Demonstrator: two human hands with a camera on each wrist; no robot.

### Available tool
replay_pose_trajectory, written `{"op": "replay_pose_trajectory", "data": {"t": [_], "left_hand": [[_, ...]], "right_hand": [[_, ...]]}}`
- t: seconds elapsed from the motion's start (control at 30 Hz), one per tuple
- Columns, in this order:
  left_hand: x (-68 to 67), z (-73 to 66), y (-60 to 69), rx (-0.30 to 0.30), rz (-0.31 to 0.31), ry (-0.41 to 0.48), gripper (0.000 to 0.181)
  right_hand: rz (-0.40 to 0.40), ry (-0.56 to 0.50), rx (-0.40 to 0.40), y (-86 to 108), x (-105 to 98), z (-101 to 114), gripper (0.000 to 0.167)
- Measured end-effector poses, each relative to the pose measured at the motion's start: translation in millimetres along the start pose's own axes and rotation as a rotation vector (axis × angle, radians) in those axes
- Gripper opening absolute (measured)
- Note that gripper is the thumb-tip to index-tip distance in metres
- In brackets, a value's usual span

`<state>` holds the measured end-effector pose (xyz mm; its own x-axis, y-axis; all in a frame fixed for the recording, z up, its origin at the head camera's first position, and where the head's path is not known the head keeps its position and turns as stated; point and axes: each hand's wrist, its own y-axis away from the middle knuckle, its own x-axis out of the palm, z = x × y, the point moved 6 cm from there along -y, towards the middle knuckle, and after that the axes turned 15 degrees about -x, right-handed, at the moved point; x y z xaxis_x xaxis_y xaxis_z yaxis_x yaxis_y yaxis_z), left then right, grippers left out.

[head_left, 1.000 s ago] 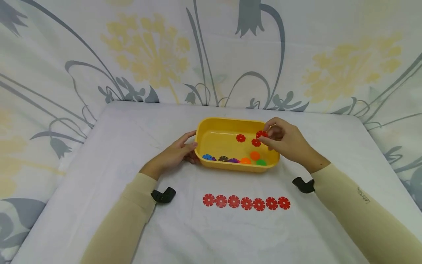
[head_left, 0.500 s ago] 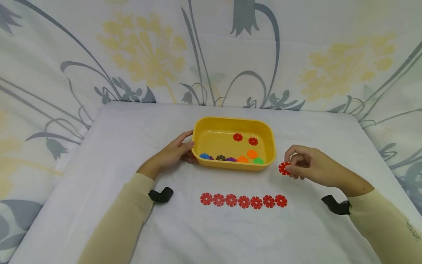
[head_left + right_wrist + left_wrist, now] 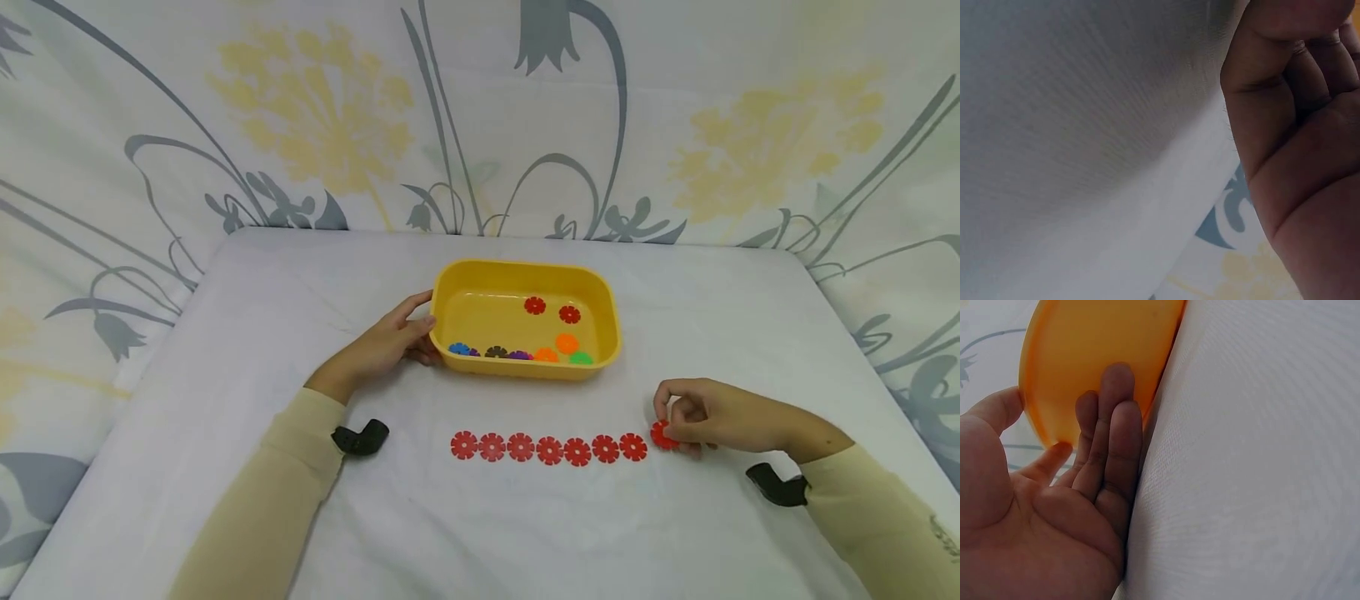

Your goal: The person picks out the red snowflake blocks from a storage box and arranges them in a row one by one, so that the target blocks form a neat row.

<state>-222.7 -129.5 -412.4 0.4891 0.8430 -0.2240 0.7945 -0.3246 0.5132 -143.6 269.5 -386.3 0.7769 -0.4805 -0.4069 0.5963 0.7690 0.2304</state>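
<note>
My left hand (image 3: pixel 378 346) holds the left end of a yellow plastic tray (image 3: pixel 525 372). In the left wrist view, thumb and forefinger touch the rim of the tray (image 3: pixel 1085 337), and the other fingers lie against its outer side. At right, my right hand (image 3: pixel 720 421) pinches a red notched flower-shaped disc (image 3: pixel 663 435) just above or on the cloth, beside a row of matching red discs (image 3: pixel 550 450). Two more red discs (image 3: pixel 535 306) are inside the tray. The right wrist view shows my right hand (image 3: pixel 1310 125) with curled fingers; the disc is hidden there.
Blue, purple, dark, orange and green discs (image 3: pixel 567 343) gather mostly along the tray's near wall. White cloth (image 3: pixel 375 525) covers the table, with a flower-patterned cloth (image 3: pixel 480 108) behind it. A black wrist device (image 3: pixel 362 437) sits on each sleeve.
My right hand has lifted a red disc from the tray and brought it right and toward me, to the row's right end. The left hand stays at the tray.
</note>
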Motion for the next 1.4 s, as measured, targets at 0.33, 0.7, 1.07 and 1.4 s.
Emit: {"op": "replay_pose_trajectory", "data": {"t": [0.33,0.7,1.07,1.4], "left_hand": [[0.2,-1.8,2.0,0.000,-0.001,0.020,0.057],[1.3,-0.5,0.3,-0.004,0.004,0.023,0.056],[0.9,-1.5,1.3,-0.004,0.004,0.015,0.057],[2.3,-1.2,0.2,-0.003,0.008,0.024,0.057]], "right_hand": [[0.001,0.092,0.086,-0.6,3.6,-5.7,0.023],[0.007,0.164,0.152,-6.0,4.4,-4.6,0.027],[-0.002,0.218,0.170,-7.2,0.9,-2.8,0.023],[-0.232,0.466,0.028,-43.2,-47.2,55.3,0.010]]}}
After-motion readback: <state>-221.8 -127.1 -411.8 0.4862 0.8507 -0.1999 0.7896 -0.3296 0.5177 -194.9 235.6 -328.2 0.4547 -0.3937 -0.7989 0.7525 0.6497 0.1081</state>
